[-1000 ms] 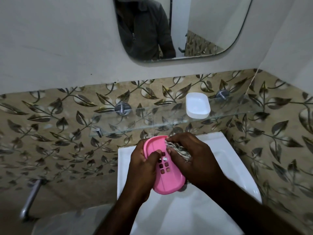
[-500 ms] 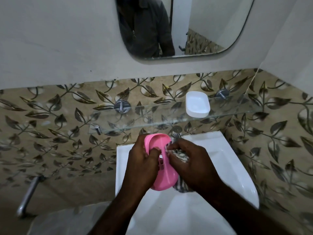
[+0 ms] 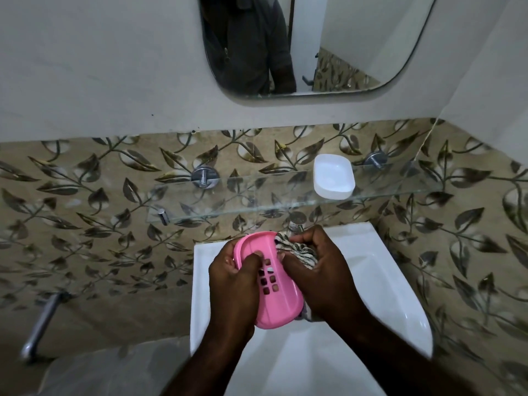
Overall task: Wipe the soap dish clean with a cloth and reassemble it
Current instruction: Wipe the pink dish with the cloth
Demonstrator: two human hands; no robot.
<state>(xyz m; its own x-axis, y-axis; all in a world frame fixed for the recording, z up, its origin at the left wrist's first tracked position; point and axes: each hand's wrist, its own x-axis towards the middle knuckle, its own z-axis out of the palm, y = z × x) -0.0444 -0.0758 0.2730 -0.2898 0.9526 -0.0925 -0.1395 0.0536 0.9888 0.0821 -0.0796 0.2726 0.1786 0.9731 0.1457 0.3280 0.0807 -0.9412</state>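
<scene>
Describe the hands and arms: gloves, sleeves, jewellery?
No gloves on the left hand or right hand, and no rings show. Both forearms are bare to the frame edge: no sleeves, no watch. The mirror reflects a dark grey top.

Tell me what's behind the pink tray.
A striped cloth, gripped by the right hand, shows beside the tray; how far under it reaches is hidden. White sink below.

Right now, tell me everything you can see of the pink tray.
The pink tray is an oval of glossy plastic-looking material with a raised rim and square drain holes near its middle. It is held tilted above the sink, inner face toward the camera. The left hand grips its left edge, thumb inside; the right hand presses a striped cloth against its right edge.
</scene>
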